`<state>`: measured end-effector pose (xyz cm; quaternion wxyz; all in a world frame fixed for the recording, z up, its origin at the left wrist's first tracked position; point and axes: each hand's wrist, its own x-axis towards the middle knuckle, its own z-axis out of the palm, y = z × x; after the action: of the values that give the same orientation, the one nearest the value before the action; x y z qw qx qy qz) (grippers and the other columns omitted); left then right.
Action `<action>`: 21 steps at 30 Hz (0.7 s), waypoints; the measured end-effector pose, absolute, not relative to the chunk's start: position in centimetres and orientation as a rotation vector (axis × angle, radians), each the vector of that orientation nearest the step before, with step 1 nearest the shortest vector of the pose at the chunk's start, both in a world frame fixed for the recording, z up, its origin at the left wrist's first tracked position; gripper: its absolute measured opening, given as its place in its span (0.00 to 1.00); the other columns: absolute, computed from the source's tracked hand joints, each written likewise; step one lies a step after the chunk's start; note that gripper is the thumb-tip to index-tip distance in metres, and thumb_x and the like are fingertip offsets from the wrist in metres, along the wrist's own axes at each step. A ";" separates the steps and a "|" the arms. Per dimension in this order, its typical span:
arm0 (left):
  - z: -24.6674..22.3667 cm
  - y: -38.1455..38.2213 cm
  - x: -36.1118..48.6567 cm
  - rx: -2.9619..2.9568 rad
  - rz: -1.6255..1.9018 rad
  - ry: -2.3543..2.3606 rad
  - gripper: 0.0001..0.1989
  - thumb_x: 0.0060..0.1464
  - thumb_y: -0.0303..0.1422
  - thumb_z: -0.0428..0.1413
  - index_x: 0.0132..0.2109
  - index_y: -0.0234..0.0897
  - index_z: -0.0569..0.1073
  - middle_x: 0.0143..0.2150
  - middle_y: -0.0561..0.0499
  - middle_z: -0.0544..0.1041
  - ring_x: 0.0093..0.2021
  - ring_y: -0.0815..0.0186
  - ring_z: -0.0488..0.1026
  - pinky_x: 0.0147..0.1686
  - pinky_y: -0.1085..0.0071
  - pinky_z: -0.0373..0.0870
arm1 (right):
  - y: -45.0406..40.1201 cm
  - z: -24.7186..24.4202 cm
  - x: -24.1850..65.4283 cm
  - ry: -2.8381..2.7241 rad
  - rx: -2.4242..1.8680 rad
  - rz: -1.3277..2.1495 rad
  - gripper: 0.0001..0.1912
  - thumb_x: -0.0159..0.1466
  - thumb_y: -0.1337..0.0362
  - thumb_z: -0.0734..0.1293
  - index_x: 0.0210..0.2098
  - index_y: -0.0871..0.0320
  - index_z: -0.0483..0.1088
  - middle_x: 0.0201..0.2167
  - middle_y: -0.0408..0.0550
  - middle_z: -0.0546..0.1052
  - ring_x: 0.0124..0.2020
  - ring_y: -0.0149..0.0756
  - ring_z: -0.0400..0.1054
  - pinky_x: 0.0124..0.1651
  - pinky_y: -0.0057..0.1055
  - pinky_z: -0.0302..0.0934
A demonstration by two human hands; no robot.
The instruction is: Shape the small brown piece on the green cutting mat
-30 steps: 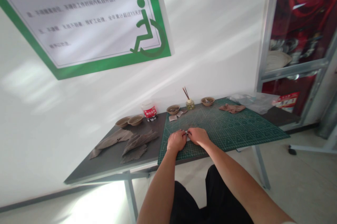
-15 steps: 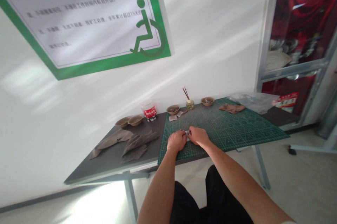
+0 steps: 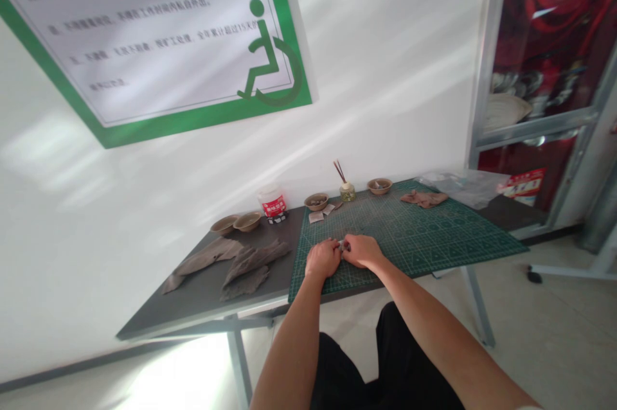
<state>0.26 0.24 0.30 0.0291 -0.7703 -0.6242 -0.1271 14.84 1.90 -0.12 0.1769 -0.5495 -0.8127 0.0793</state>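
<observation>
Pinching hands: the left hand [image 3: 324, 259] and right hand [image 3: 362, 250] meet over the near left part of the green mat [image 3: 414, 230], both narrow, fingertips closed on one small pale piece [image 3: 342, 245].
Small pale piece: between the fingertips, at the near left part of the mat; mostly covered, so its material and shape cannot be told.
Grip risk: a tiny piece offers little to hold, so a loosened pinch on one side could let it skew or drop onto the mat; uneven pulling could crease it.
Mat risk: its near right side seems to overhang the worktop [image 3: 161, 317], so heavy leaning there could bend or shift it.
Diffuser bottle [image 3: 347, 192]: at the mat's far edge, dark sticks standing in it; its tall sticks could catch a careless sleeve and tip it.
Left bowl [image 3: 316, 205]: at the mat's far left corner, holding small dark bits, with flat pale pieces [image 3: 316, 218] just in front.
Right bowl [image 3: 379, 189]: at the mat's far edge, something small and pale inside.
Paired bowls [image 3: 247, 223]: left of the mat, contents unclear.
Red-labelled jar [image 3: 274, 204]: just left of the mat's far left corner, contents unclear.
</observation>
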 end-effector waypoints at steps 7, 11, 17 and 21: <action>0.6 0.0 0.6 -2.354 -0.380 -1.993 0.16 0.55 0.35 0.42 0.47 0.47 0.70 0.54 0.54 0.67 0.56 0.65 0.58 0.53 0.68 0.55 | 2.2 -0.3 14.8 -2.260 -1.622 0.190 0.17 0.63 0.57 0.52 0.43 0.55 0.66 0.37 0.51 0.73 0.40 0.37 0.65 0.39 0.30 0.52; 0.5 0.1 0.5 -2.363 -0.393 -1.951 0.16 0.55 0.36 0.42 0.46 0.47 0.70 0.53 0.54 0.68 0.56 0.65 0.59 0.53 0.68 0.56 | 2.4 -0.5 14.9 -2.281 -1.557 0.178 0.18 0.63 0.57 0.50 0.39 0.53 0.68 0.37 0.49 0.73 0.40 0.36 0.65 0.39 0.30 0.52; 0.4 0.1 0.4 -2.370 -0.406 -1.958 0.16 0.55 0.35 0.42 0.47 0.47 0.70 0.53 0.54 0.67 0.56 0.66 0.59 0.53 0.68 0.56 | 2.3 -0.2 14.9 -2.274 -1.552 0.209 0.17 0.61 0.56 0.53 0.39 0.53 0.69 0.37 0.48 0.73 0.41 0.36 0.65 0.39 0.29 0.52; 0.5 0.1 0.4 -2.372 -0.390 -1.970 0.16 0.55 0.35 0.42 0.46 0.47 0.70 0.53 0.54 0.67 0.56 0.65 0.59 0.52 0.68 0.56 | 2.0 0.0 15.0 -2.305 -1.514 0.247 0.16 0.59 0.55 0.56 0.39 0.53 0.69 0.37 0.47 0.74 0.41 0.37 0.65 0.40 0.29 0.51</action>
<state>0.43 0.05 0.51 0.0170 -0.7631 -0.6337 -0.1256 14.99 1.98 0.02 0.1853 -0.5375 -0.8179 0.0878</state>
